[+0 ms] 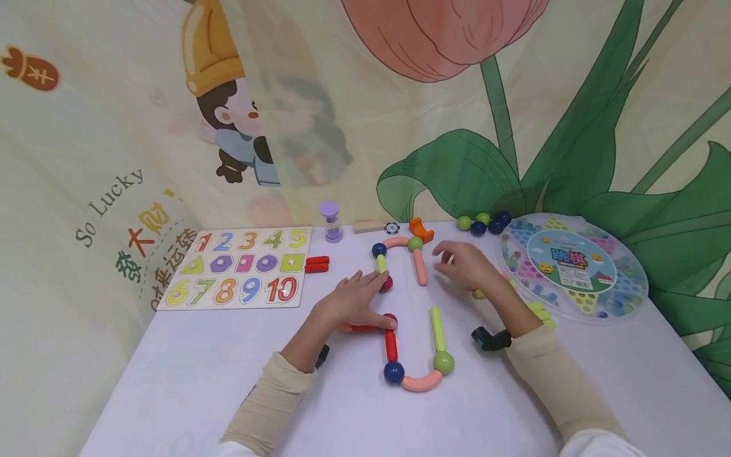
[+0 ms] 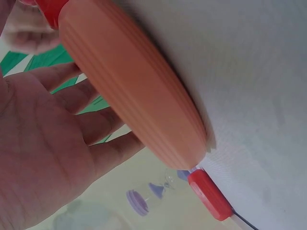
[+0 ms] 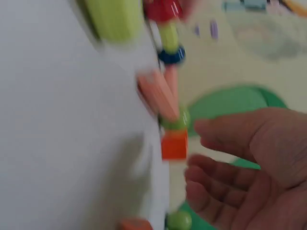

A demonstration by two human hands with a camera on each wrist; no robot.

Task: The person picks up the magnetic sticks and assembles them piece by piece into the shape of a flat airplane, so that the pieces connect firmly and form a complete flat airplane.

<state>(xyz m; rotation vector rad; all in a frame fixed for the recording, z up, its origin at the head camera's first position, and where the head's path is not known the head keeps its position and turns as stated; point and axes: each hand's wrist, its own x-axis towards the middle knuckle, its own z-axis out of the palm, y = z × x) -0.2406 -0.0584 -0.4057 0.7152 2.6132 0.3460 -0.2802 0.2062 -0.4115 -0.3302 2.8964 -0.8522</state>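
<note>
My left hand (image 1: 351, 301) spreads over the left side of a magnetic stick-and-ball figure, thumb at the lower red ball (image 1: 391, 317), fingers near the upper red ball (image 1: 386, 284). In the left wrist view, a salmon stick (image 2: 129, 81) lies beside its straight fingers. My right hand (image 1: 468, 266), loosely curled and holding nothing, hovers right of a straight salmon stick (image 1: 420, 266). That stick hangs from a green ball (image 1: 415, 244) joined by a curved salmon piece to a blue ball (image 1: 379, 249). Lower down, a red stick (image 1: 391, 346), blue ball (image 1: 393, 372), curved salmon stick (image 1: 421, 382), green ball (image 1: 443, 362) and yellow-green stick (image 1: 438, 328) connect.
A number board (image 1: 234, 270) lies at left with red sticks (image 1: 316, 264) beside it. A purple sand timer (image 1: 331, 222) and an orange piece (image 1: 421, 230) stand at the back. Spare balls (image 1: 478, 227) and a round game box (image 1: 571, 263) occupy the right.
</note>
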